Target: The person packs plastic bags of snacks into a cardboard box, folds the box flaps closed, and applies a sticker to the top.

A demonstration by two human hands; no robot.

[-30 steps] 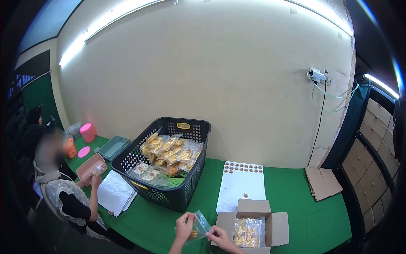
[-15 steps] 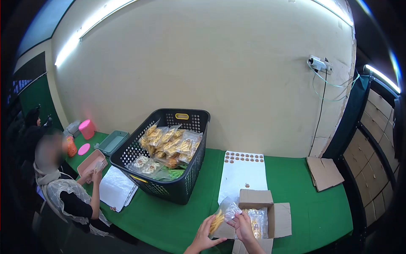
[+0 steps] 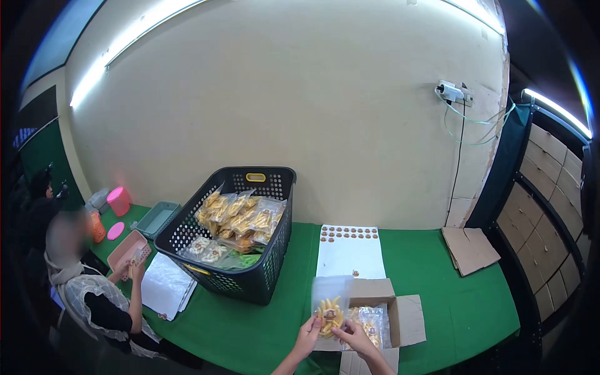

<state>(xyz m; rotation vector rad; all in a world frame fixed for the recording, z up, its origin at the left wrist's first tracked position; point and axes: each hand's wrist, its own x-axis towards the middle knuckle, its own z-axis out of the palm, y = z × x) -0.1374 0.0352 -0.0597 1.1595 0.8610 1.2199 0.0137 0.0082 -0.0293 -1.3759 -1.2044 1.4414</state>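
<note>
A clear plastic bag of yellow stick-shaped snacks (image 3: 330,307) is held upright, with a round brown sticker on its front. My left hand (image 3: 306,336) grips its lower left side, thumb on the front. At its lower right corner, my right hand (image 3: 356,339) pinches the plastic. Just behind and right of the hands stands an open cardboard box (image 3: 409,320), flaps spread, with similar snack bags (image 3: 374,322) inside. Beyond the box lies a white sheet of round brown stickers (image 3: 350,255), with rows at its top and a single one lower down.
A large black basket (image 3: 275,262) full of snack bags stands left of centre on the green table (image 3: 306,250). Flattened cardboard (image 3: 470,250) lies at the right. At the left, a co-worker (image 3: 103,306) handles something small near a pink basket (image 3: 130,247) and white sheets (image 3: 165,284).
The snack bag has turned from tilted to upright, its stickered front now facing me. My right hand has moved from its top to its lower corner. The view has shifted slightly right.
</note>
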